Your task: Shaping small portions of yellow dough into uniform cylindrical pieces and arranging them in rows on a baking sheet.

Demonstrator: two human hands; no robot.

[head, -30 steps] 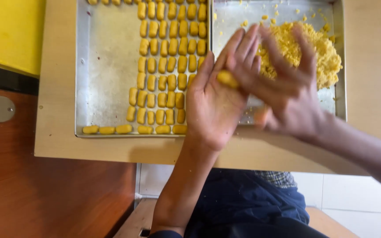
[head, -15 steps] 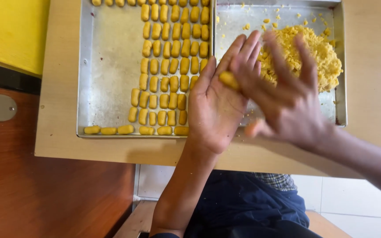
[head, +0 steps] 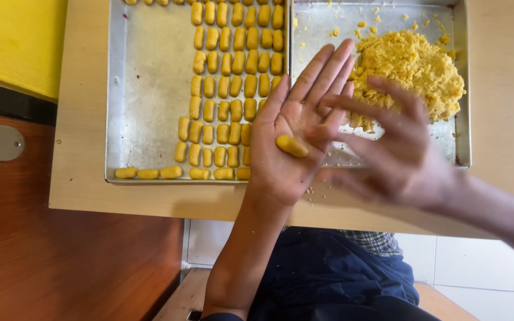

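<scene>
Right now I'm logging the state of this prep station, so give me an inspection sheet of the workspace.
Surface: light wooden table, two metal trays side by side on it.
Job's things: small yellow dough log lies on the open palm of the left hand; left tray holds rows of shaped dough logs; right tray holds a heap of crumbly yellow dough.
Clutter: dough crumbs scattered in the right tray, a few on the table edge.
Grippers: left hand flat, palm up; right hand blurred, fingers spread, just right of the left hand.
Cables: nothing seen.
Surroundings: yellow panel, brown wooden cabinet, white tiled floor.
</scene>
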